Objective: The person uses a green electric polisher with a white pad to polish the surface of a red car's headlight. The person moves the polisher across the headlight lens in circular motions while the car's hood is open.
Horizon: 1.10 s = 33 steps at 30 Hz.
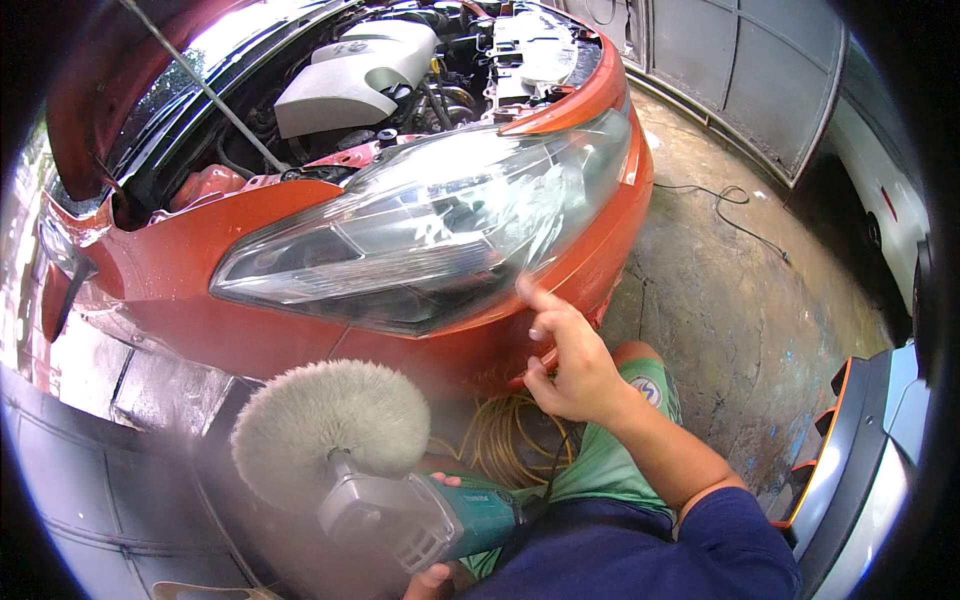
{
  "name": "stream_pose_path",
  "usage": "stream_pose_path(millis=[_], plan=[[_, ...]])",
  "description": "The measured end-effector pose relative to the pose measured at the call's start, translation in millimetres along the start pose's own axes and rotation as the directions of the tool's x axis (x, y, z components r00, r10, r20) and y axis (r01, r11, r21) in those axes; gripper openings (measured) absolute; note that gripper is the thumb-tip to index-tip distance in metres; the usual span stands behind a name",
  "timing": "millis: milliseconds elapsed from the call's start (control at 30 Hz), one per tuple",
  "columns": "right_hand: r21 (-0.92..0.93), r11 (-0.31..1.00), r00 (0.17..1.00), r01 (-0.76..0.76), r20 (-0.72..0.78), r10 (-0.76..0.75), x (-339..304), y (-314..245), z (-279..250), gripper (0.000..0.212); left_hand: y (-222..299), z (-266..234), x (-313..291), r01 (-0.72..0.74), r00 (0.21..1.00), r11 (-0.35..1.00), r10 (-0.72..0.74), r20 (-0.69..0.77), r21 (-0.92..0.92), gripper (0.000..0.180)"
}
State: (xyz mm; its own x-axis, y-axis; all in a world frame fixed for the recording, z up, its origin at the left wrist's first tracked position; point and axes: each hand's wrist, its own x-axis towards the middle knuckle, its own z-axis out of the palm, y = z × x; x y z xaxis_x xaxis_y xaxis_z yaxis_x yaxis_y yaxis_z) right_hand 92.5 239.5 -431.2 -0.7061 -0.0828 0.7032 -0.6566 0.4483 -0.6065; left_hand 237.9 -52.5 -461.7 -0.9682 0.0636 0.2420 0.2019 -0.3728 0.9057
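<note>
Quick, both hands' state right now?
Left hand: closed on the rotary polisher, mostly hidden by it.
Right hand: loosely open, holding nothing, at the headlight's lower edge; contact unclear.

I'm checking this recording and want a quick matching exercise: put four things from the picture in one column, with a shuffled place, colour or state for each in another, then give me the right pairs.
Column 1
1. Wool polishing pad
2. Engine cover
3. Left hand
4. Right hand

Column 2
A. Gripping the power polisher
B. Silver-grey and smooth
C. Index finger extended, at the lower edge of the headlight
D. Cream-coloured, round and fluffy

Right pairs: 1-D, 2-B, 3-A, 4-C
</note>
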Motion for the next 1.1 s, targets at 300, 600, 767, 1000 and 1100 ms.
stream_pose_path(millis=[300, 600, 767, 1000, 1100], plan=[[-0.051, 0.999, 0.983, -0.001, -0.183, -0.008, 12, -30, 31, 0.042, 4, 11, 6, 0.026, 0.999, 0.991, -0.029, 0.017, 0.134, 0.13], [-0.201, 0.974, 0.977, -0.1, -0.204, 0.058, 27, -19, 28, 0.033, -6, 18, 6, 0.027, 0.999, 0.999, -0.027, -0.017, 0.036, 0.129], [0.029, 0.996, 0.913, -0.08, -0.398, 0.085, 35, 6, -10, 0.055, -2, 2, 14, 0.106, 0.972, 0.994, -0.106, 0.209, 0.008, 0.121], [0.133, 0.977, 0.925, -0.165, -0.322, 0.2, 37, 39, -36, 0.051, -35, -7, 25, 0.079, 0.887, 0.994, -0.038, 0.461, -0.069, 0.111], [-0.03, 0.96, 0.946, -0.277, -0.185, 0.267, 31, 49, -37, 0.052, -29, 2, 16, 0.182, 0.895, 0.983, -0.174, 0.412, 0.02, 0.106]])
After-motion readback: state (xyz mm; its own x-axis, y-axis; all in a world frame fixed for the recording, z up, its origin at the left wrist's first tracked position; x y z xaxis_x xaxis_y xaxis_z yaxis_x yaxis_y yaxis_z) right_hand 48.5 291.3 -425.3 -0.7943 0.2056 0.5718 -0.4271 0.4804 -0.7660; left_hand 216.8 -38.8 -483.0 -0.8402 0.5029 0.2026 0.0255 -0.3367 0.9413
